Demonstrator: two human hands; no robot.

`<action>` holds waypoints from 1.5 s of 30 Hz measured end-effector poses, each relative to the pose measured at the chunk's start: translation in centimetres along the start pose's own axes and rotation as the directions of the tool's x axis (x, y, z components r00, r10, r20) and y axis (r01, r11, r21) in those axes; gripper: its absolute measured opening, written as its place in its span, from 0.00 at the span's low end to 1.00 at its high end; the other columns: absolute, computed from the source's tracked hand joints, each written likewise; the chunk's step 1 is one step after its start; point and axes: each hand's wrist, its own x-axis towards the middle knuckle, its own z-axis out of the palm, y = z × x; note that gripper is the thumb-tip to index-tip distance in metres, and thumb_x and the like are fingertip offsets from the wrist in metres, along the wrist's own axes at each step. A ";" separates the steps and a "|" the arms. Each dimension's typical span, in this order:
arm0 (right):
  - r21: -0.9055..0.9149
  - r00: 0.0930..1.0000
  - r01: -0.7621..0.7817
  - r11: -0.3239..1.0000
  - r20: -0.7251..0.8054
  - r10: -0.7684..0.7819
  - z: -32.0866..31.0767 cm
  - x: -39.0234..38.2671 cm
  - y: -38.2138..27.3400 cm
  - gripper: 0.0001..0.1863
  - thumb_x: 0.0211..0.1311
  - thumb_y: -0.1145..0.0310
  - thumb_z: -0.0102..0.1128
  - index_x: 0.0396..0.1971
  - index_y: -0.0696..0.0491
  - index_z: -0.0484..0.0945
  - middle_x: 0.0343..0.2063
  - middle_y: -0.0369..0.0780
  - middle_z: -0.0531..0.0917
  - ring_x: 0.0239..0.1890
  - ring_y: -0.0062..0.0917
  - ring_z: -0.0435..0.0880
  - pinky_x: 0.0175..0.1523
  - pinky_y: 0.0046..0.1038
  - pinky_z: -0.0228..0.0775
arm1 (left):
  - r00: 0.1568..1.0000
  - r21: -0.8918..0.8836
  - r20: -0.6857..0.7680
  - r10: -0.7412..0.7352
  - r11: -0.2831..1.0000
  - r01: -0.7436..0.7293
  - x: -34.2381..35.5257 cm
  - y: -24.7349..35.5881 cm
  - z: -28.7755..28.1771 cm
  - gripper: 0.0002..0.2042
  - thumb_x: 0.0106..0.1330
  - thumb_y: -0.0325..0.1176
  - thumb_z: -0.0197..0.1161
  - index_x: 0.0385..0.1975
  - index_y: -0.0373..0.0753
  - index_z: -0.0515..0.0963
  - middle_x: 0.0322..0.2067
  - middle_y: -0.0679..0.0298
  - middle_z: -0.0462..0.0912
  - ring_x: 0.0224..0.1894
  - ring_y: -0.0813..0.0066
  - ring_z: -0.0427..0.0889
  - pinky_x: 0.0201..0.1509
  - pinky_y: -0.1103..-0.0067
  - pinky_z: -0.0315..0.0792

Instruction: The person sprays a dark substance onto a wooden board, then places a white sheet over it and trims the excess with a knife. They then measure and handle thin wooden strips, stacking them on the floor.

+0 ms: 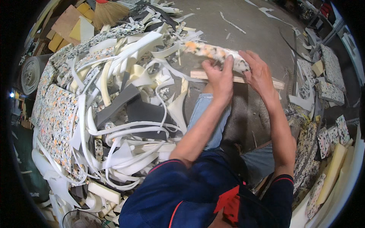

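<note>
A speckled piece of rebonded foam (pixel 213 52), white with orange and black flecks, is held up in front of me. Its left end is smeared by motion. My left hand (pixel 220 78) pinches its near side, thumb and fingers pressed to it. Around its right end curl the fingers of my right hand (pixel 257 72). Just below the foam, a narrow wooden board (pixel 198 75) runs crosswise, partly covered by both hands. Whether either hand touches the board I cannot tell.
White foam strips (pixel 125 125) and dark grey foam pieces (pixel 146 110) are heaped on the left, beside large speckled foam slabs (pixel 57 117). A straw broom (pixel 108 14) stands far left. On the right are more foam offcuts (pixel 330 93) and metal shelving (pixel 336 28). A fan (pixel 81 219) sits near left.
</note>
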 end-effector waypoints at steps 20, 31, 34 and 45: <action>-0.031 0.912 0.235 0.971 -0.338 -0.232 -0.2 5.9 2.0 0.27 0.50 0.78 0.64 0.54 0.50 0.80 0.50 0.49 0.81 0.51 0.47 0.84 0.55 0.41 0.79 | 0.769 0.438 0.618 0.161 0.743 -0.507 12.4 9.3 -9.7 0.21 0.69 0.30 0.68 0.60 0.35 0.73 0.57 0.53 0.77 0.57 0.68 0.78 0.58 0.74 0.76; 0.163 0.985 -0.041 0.986 0.170 0.012 4.0 -0.5 3.9 0.25 0.61 0.56 0.70 0.50 0.60 0.80 0.45 0.51 0.84 0.48 0.48 0.83 0.54 0.41 0.75 | 0.903 0.706 0.382 -0.197 0.693 -0.147 9.5 3.6 -15.6 0.18 0.71 0.35 0.66 0.56 0.35 0.78 0.36 0.65 0.83 0.35 0.83 0.78 0.37 0.83 0.72; 0.174 0.980 -0.064 0.983 0.196 0.029 3.4 -0.5 3.6 0.25 0.61 0.55 0.70 0.49 0.60 0.82 0.45 0.52 0.85 0.49 0.48 0.83 0.55 0.41 0.75 | 0.907 0.659 0.390 -0.162 0.736 -0.152 9.4 3.3 -15.5 0.19 0.71 0.38 0.66 0.57 0.35 0.78 0.28 0.69 0.82 0.28 0.87 0.74 0.30 0.84 0.68; 0.214 0.914 -0.277 0.937 0.359 0.188 2.6 -0.1 4.7 0.30 0.57 0.52 0.72 0.55 0.56 0.83 0.54 0.50 0.84 0.56 0.43 0.84 0.61 0.37 0.73 | 0.903 0.739 0.393 -0.176 0.645 -0.196 8.5 3.1 -15.5 0.29 0.73 0.46 0.62 0.69 0.36 0.69 0.34 0.60 0.85 0.34 0.82 0.77 0.39 0.81 0.72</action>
